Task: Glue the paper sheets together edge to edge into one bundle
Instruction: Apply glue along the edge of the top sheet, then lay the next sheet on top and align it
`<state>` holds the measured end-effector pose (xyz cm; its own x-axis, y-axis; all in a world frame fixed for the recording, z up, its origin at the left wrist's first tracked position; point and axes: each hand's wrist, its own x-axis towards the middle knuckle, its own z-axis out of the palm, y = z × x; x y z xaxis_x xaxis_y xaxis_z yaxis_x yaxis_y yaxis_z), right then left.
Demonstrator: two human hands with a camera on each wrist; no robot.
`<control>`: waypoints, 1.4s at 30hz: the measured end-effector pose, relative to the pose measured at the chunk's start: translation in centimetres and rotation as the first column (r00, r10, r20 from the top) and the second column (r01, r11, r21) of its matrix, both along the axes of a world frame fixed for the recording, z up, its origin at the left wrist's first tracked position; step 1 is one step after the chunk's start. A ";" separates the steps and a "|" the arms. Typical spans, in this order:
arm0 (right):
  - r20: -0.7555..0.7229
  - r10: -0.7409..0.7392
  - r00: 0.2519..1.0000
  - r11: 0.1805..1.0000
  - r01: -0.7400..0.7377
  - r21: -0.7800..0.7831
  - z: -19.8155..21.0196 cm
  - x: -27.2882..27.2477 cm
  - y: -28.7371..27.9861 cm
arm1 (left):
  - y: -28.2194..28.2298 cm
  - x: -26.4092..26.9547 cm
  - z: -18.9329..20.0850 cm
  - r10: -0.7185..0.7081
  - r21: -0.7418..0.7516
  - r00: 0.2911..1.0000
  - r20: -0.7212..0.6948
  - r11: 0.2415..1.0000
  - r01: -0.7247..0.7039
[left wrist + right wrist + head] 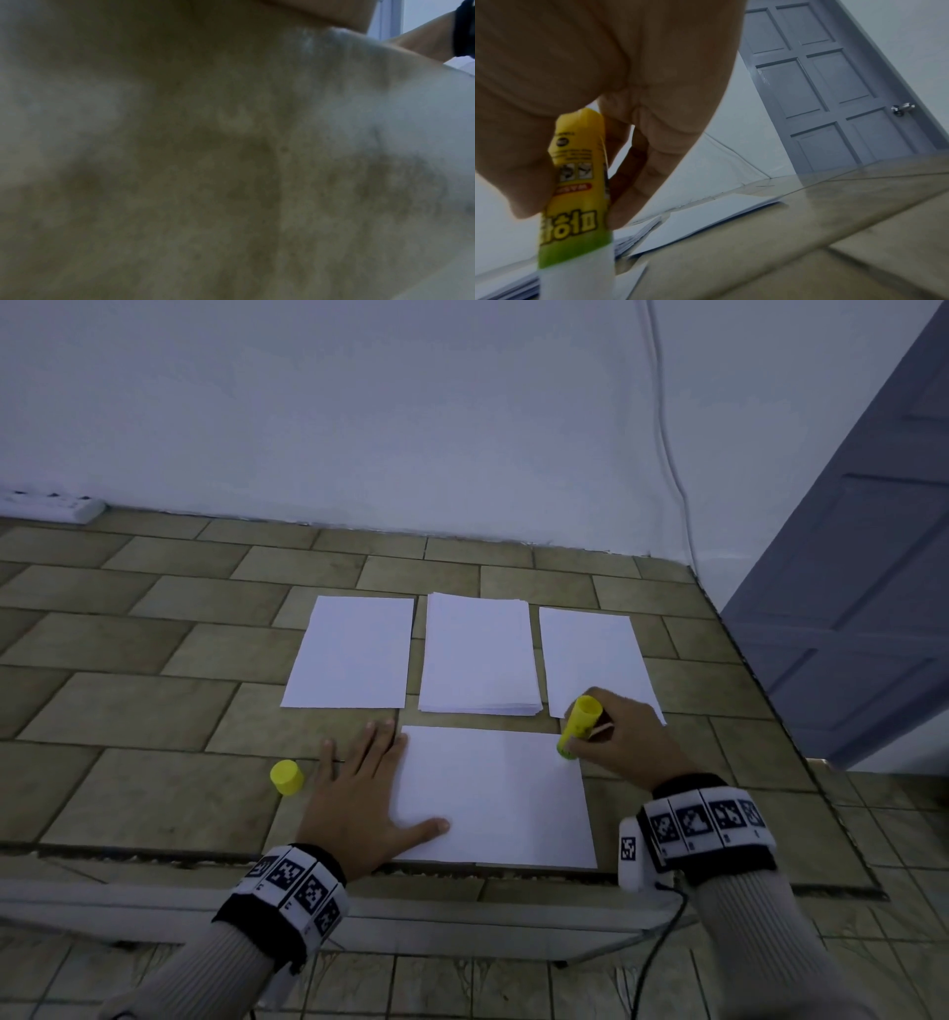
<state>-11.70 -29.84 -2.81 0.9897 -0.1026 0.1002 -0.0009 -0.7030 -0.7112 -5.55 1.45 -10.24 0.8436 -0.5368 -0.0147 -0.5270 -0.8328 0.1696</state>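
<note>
A white sheet (pixel 498 798) lies nearest me on the tiled surface. My left hand (pixel 359 788) lies flat, its fingers spread, pressing the sheet's left edge. My right hand (pixel 616 737) grips a yellow glue stick (pixel 579 726) (pixel 577 182), whose tip touches the sheet's far right corner. Behind it lie a single sheet (pixel 354 654), a paper stack (pixel 480 654) and another sheet (pixel 590 660), partly under my right hand. The yellow glue cap (pixel 286 777) stands left of my left hand. The left wrist view is blurred against the surface.
The tiled surface (pixel 154 690) ends at a white wall behind the papers. A grey door (pixel 834 91) stands to the right. A white power strip (pixel 51 505) lies at the far left. A cable (pixel 667 454) runs down the wall.
</note>
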 end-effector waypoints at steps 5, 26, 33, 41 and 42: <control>0.039 -0.093 0.995 0.993 0.095 -0.070 -0.2 1.5 -0.1 | 0.0 0.1 -0.2 0.002 0.022 1.000 -0.010 1.000 -0.001; -0.134 -0.567 0.813 0.824 0.560 -0.092 -0.2 -4.2 -3.7 | -0.1 0.0 0.1 -0.006 0.043 1.000 0.007 0.999 0.005; -0.138 -0.612 0.779 0.791 0.603 -0.103 -0.8 -3.5 -5.2 | 0.0 0.0 -0.3 -0.028 0.029 0.999 0.029 0.999 0.028; -0.523 -0.523 0.673 0.850 0.455 -0.264 -0.8 -4.5 -3.8 | 0.2 0.0 -0.4 -0.035 -0.008 0.999 0.013 0.999 0.035; -0.559 -0.484 0.673 0.874 0.404 -0.271 -0.9 -4.5 -3.3 | 0.2 0.0 -0.4 -0.034 -0.013 0.999 0.012 0.999 0.034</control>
<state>-16.21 -33.10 -3.69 0.6864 -0.5733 -0.4473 -0.7254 -0.5828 -0.3662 -5.55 1.64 -10.64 0.8251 -0.5650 0.0024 -0.5567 -0.8122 0.1745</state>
